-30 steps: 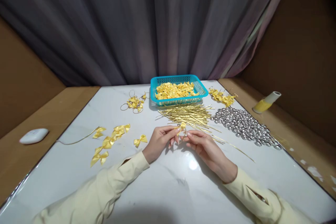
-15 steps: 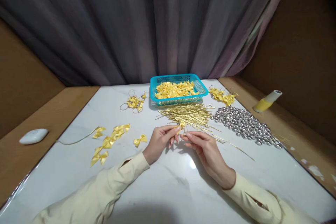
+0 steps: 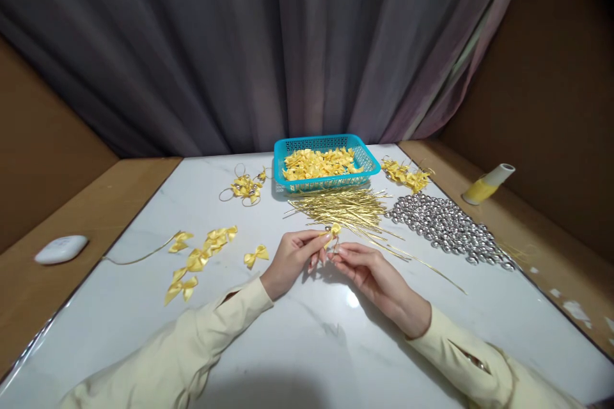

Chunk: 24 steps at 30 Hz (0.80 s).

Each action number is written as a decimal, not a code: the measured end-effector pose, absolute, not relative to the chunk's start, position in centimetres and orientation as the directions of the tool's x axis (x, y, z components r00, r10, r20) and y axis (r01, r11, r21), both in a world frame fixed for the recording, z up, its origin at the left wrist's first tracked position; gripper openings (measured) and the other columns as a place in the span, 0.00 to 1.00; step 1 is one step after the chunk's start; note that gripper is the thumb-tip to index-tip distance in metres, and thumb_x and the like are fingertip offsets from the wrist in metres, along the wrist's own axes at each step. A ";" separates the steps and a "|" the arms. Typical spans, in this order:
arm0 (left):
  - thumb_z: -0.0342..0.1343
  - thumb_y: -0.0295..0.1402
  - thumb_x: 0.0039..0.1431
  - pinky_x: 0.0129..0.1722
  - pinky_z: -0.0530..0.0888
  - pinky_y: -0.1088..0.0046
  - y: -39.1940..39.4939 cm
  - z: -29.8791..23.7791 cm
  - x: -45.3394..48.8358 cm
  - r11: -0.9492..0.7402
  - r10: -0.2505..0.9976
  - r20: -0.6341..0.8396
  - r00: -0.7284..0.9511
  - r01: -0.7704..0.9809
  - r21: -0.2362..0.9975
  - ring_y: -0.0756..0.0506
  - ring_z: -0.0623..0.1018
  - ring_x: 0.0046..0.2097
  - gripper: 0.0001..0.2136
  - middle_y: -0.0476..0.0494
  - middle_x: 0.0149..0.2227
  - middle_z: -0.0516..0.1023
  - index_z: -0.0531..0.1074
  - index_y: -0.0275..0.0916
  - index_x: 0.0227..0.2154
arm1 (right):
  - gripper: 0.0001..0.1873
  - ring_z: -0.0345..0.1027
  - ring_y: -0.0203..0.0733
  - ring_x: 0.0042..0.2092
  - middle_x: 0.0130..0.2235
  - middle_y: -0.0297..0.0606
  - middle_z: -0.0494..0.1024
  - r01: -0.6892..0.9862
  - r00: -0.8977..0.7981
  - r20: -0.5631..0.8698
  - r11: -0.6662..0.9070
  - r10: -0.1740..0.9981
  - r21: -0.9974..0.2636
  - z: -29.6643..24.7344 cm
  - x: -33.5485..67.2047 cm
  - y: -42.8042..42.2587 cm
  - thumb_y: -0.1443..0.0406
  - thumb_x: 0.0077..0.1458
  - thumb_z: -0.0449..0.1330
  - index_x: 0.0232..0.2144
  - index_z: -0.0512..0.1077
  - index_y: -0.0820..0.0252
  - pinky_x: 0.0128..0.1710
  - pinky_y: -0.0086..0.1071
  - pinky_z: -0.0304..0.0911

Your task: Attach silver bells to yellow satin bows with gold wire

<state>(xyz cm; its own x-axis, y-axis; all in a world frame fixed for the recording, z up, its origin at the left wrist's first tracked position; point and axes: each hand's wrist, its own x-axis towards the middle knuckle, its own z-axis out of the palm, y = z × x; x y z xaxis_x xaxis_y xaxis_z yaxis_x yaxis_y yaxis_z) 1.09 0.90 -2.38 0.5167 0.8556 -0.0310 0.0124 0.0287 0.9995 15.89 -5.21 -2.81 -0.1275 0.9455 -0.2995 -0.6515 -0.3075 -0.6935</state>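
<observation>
White tabletop [image 3: 297,345], edges well beyond hands [image 3: 292,259]

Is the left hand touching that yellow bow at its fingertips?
Touching. The head view shows the left hand pinching the yellow bow between thumb and finger.

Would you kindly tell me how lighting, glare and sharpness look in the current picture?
Head view: glare on the white tabletop beside the right hand, which casts a shadow; glints on the silver pieces. Head view: a shadow at bottom centre, very dark upper right corner. Head view: stretching towards the edges; the yellow bow held by the left hand shows little fine detail.
</observation>
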 end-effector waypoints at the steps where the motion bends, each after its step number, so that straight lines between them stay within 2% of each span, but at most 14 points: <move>1: 0.55 0.36 0.54 0.17 0.58 0.81 0.9 -2.4 1.1 0.029 0.855 -0.033 0.518 0.017 0.999 0.56 0.61 0.18 0.10 0.52 0.16 0.66 0.75 0.32 0.28 | 0.06 0.71 0.33 0.33 0.30 0.39 0.77 -0.638 -0.131 -0.302 -0.313 0.944 -0.703 -2.7 15.9 -5.2 0.69 0.39 0.66 0.25 0.76 0.66 0.38 0.24 0.66; 8: 0.55 0.36 0.54 0.17 0.58 0.80 1.0 -2.3 1.0 0.016 0.849 -0.030 0.527 0.031 0.999 0.56 0.61 0.18 0.11 0.52 0.16 0.67 0.74 0.32 0.26 | 0.11 0.69 0.36 0.32 0.27 0.39 0.77 -0.468 0.032 -0.292 -0.244 0.956 -0.849 -2.5 16.3 -5.3 0.64 0.38 0.67 0.27 0.75 0.65 0.28 0.24 0.62; 13: 0.54 0.36 0.55 0.18 0.58 0.80 1.0 -2.2 1.0 0.022 0.843 -0.038 0.537 0.037 0.999 0.56 0.61 0.18 0.11 0.51 0.17 0.67 0.74 0.32 0.25 | 0.11 0.65 0.34 0.28 0.26 0.37 0.76 -0.263 0.176 -0.216 -0.166 0.960 -0.950 -2.3 16.4 -5.4 0.62 0.38 0.67 0.25 0.74 0.64 0.29 0.27 0.60; 17: 0.54 0.36 0.55 0.17 0.57 0.80 0.9 -2.3 1.0 0.034 0.831 -0.046 0.555 0.032 0.999 0.56 0.60 0.18 0.11 0.51 0.16 0.67 0.74 0.32 0.27 | 0.10 0.65 0.35 0.29 0.26 0.37 0.75 -0.120 0.234 -0.108 -0.081 0.966 -0.989 -2.2 16.7 -5.3 0.61 0.40 0.66 0.24 0.74 0.63 0.31 0.29 0.60; 20: 0.54 0.36 0.55 0.17 0.57 0.80 1.0 -2.4 1.0 0.040 0.824 -0.050 0.565 0.029 0.999 0.56 0.61 0.18 0.11 0.51 0.16 0.67 0.74 0.32 0.26 | 0.10 0.66 0.37 0.30 0.27 0.37 0.75 -0.096 0.235 -0.054 -0.032 0.970 -0.995 -2.3 16.8 -5.2 0.60 0.41 0.65 0.25 0.74 0.63 0.32 0.31 0.61; 24: 0.55 0.36 0.54 0.16 0.56 0.80 1.0 -2.4 1.0 0.064 0.828 -0.061 0.558 0.014 0.998 0.56 0.60 0.17 0.11 0.52 0.16 0.67 0.74 0.32 0.27 | 0.11 0.66 0.37 0.28 0.26 0.38 0.75 -0.108 0.230 -0.087 -0.064 0.969 -0.992 -2.0 16.8 -5.3 0.59 0.42 0.64 0.25 0.74 0.63 0.29 0.30 0.62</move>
